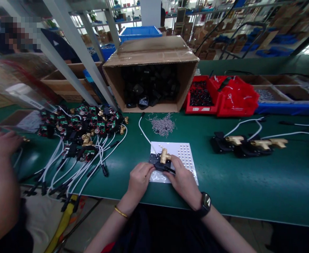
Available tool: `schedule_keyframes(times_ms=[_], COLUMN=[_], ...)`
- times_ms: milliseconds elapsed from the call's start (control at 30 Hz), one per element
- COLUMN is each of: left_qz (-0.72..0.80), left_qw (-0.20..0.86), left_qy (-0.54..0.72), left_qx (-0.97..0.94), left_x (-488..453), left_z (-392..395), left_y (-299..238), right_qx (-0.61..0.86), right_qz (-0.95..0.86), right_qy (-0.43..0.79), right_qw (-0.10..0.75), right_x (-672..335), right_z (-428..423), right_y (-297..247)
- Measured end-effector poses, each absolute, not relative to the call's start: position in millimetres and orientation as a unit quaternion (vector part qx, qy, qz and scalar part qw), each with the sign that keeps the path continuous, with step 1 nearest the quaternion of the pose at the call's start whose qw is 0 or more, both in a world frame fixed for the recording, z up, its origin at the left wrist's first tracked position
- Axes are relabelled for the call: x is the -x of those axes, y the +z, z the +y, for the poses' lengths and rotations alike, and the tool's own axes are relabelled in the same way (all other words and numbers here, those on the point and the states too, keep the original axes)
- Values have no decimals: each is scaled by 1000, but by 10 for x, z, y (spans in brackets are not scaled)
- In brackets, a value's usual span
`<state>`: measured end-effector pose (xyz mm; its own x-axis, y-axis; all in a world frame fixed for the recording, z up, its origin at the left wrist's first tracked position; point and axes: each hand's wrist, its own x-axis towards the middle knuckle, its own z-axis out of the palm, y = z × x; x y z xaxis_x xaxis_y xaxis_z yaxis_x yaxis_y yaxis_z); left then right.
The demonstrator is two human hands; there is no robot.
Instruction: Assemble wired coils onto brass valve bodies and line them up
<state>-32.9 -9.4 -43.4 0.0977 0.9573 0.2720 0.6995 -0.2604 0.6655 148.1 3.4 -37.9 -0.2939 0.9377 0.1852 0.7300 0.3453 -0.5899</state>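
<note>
My left hand (140,178) grips the left side of a black plastic valve housing (159,166) with its fingers pinched at the edge. The fingers of my right hand (184,179) close round its right side, near the brass tee fitting (165,155) that stands on it. From the housing a white cable (144,133) runs up to a black plug end. Below lies a white sheet (159,178) with rows of small silvery pieces (185,156) on its right half. A heap of small screws or pins (163,124) lies just beyond.
A carton (150,58) of black housings stands behind, beside red bins (200,107). Many wired assemblies (86,128) crowd the left of the green bench (239,189). Several brass-fitted units (257,144) lie right. A co-worker's blurred hand (4,144) reaches in at left.
</note>
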Motion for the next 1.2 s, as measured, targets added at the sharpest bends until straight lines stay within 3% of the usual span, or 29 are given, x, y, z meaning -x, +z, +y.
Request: schedule_keyframes(times_ms=[200, 400, 533, 633, 667, 800, 933, 1033, 1100, 1200], left_qz=[521, 598, 621, 503, 476, 472, 398, 273, 236, 302], left_qw=[137, 224, 414, 633, 662, 579, 520, 548, 542, 458], left_qy=[181, 251, 499, 527, 525, 579, 510, 458, 448, 444], left_qx=[-823, -727, -440, -261, -243, -327, -558, -645, -671, -708], left_x=[434, 400, 462, 459, 414, -56, -788, -1271, -1480, -1614], left_z=[68, 78, 233, 538, 647, 905, 880, 889, 937, 1010], left_y=[-238, -333, -241, -19, 64, 433, 968, 1319, 1349, 983], right_qx=[535, 538, 552, 547, 544, 557, 578, 601, 645, 742], right_qz=[-776, -772, -756, -759, -762, -745, -675, -618, -580, -508], right_qy=[198, 222, 266, 276, 274, 268, 225, 143, 60, -81], right_qw=[270, 256, 230, 221, 218, 251, 401, 486, 494, 430], right_x=[-1498, -1510, -1518, -1508, -1506, -1560, -1858, -2352, -2796, -3555], right_z=[26, 45, 63, 86, 96, 105, 66, 113, 177, 213], right_y=[-396, -326, -259, -219, -209, -141, 69, 315, 456, 514])
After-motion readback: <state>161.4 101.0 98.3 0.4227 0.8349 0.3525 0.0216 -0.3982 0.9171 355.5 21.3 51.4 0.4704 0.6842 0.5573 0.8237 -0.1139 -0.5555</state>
